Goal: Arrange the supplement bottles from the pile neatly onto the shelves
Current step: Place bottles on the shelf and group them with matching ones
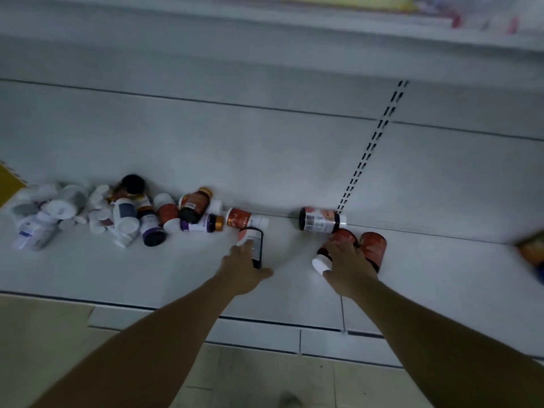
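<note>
A pile of supplement bottles [129,213] lies jumbled on the white bottom shelf [294,178], at the left by the back panel. My left hand [244,267] grips a dark bottle with a white label [255,242] lying just right of the pile. My right hand [347,260] holds a red bottle with a white cap [338,241], its cap pointing toward me. A second red bottle [374,248] lies right beside it. A dark bottle with a white cap [321,220] lies on its side against the back panel behind them.
A slotted upright strip [371,148] runs up the back panel. An upper shelf [323,28] overhangs at the top. A colourful package [532,251] sits at the far right edge, a yellow object [8,181] at the far left. Tiled floor [265,375] lies below the shelf's front edge.
</note>
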Action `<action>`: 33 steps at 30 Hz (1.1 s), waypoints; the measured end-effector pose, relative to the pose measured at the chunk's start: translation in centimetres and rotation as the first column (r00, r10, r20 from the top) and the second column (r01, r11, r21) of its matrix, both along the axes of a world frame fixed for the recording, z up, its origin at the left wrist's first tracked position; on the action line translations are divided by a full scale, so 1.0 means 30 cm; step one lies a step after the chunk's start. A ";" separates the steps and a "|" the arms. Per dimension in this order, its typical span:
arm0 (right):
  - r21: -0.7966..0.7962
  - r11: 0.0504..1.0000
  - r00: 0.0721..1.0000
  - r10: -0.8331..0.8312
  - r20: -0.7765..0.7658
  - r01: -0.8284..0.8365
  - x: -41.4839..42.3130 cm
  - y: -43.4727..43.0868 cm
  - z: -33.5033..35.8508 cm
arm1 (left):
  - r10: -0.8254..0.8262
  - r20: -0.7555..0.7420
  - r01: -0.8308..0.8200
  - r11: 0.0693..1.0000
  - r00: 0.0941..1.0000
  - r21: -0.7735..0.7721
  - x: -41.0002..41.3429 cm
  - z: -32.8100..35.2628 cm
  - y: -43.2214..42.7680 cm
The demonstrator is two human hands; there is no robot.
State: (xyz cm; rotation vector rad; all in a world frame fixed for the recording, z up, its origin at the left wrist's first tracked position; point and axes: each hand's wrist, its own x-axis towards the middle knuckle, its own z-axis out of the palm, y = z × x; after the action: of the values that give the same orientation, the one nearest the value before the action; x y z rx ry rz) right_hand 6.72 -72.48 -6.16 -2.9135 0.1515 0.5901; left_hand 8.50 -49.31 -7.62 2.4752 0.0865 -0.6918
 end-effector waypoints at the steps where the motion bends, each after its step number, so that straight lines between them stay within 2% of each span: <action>1: -0.009 1.000 1.000 0.005 -0.013 -0.006 0.007 -0.008 -0.018 | 0.010 0.037 -0.012 0.999 0.999 0.053 0.000 -0.018 -0.011; 3: -0.009 1.000 0.998 0.022 -0.055 -0.023 0.016 -0.009 -0.052 | 0.051 0.074 -0.058 0.994 0.996 0.092 -0.007 -0.049 -0.023; 6: 0.019 0.999 0.997 0.042 -0.058 -0.041 0.006 0.013 -0.080 | 0.177 0.090 -0.180 0.983 0.980 0.027 -0.033 -0.070 -0.019; 13: 0.060 0.993 0.991 0.095 0.094 -0.101 -0.089 0.058 -0.086 | 0.398 0.061 -0.370 0.892 0.916 -0.261 -0.094 -0.043 0.060; 17: 0.206 0.978 0.997 -0.008 0.073 -0.008 -0.088 0.048 -0.054 | 0.371 0.185 -0.341 0.924 0.910 -0.174 -0.096 0.034 0.079; 20: 0.246 0.969 0.993 0.012 0.113 -0.040 -0.056 0.041 -0.014 | 0.333 0.193 -0.302 0.937 0.923 -0.174 -0.093 0.076 0.064; 23: 0.184 0.972 0.979 0.113 0.167 -0.143 -0.024 0.035 0.034 | 0.244 0.227 -0.217 0.967 0.943 -0.136 -0.106 0.083 0.032; 25: 0.081 0.968 0.963 0.222 0.153 -0.236 -0.008 0.045 0.057 | 0.178 0.260 -0.155 0.982 0.949 -0.106 -0.117 0.065 0.017; 27: -0.038 0.944 0.936 0.329 0.126 -0.327 0.006 0.061 0.059 | 0.220 0.230 -0.189 0.970 0.948 -0.151 -0.133 0.039 0.010; 28: -0.033 0.941 0.931 0.337 0.142 -0.336 0.010 0.068 0.050 | 0.269 0.198 -0.231 0.953 0.943 -0.194 -0.143 0.027 0.010; 29: 0.027 0.947 0.934 0.311 0.178 -0.320 0.011 0.073 0.035 | 0.316 0.167 -0.273 0.932 0.934 -0.237 -0.154 0.017 0.010; 31: 0.267 0.941 0.956 0.141 0.258 -0.210 -0.001 0.076 0.005 | 0.372 0.136 -0.322 0.901 0.918 -0.291 -0.173 -0.004 0.011; 33: 0.469 0.880 0.965 -0.055 0.255 -0.074 -0.026 0.074 -0.019 | 0.416 0.143 -0.353 0.875 0.898 -0.332 -0.185 -0.016 0.004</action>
State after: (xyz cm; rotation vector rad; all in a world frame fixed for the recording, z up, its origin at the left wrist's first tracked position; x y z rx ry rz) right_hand 5.93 -70.26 -6.72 -2.4747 -0.0403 0.1949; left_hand 2.95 -49.18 -8.09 2.1308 0.3615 -0.2451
